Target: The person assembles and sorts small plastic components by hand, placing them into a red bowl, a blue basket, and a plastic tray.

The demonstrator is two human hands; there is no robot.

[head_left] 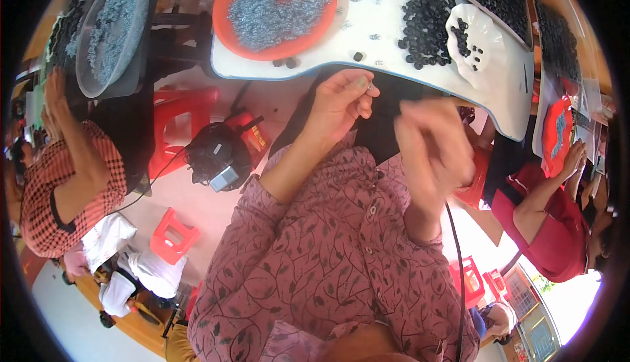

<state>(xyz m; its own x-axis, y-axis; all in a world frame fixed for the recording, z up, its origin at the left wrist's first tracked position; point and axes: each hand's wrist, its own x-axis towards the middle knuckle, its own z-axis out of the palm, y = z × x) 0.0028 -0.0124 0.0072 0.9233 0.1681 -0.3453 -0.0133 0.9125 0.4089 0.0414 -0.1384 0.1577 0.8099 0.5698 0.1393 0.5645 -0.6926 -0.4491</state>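
Observation:
My left hand [341, 103] is raised just off the near edge of the white table [367, 57], its fingers closed in a pinch. A small silvery piece [371, 87] shows at the fingertips; it is too small to name surely. To its right, my right hand [436, 142] is smeared by motion, so its fingers and anything in them cannot be made out. Beyond my left hand lies an orange plate [220, 14] heaped with small silvery, coil-like pieces [279, 11]. Small black round parts [423, 24] are spread over the table further right.
A white scalloped dish [482, 67] holds a few black parts, beside a tray [495, 1] full of them. Red stools [174, 234], a black bundle [216, 155] and a cable stand on the floor. Co-workers sit left [72, 185] and right [551, 224] at tables.

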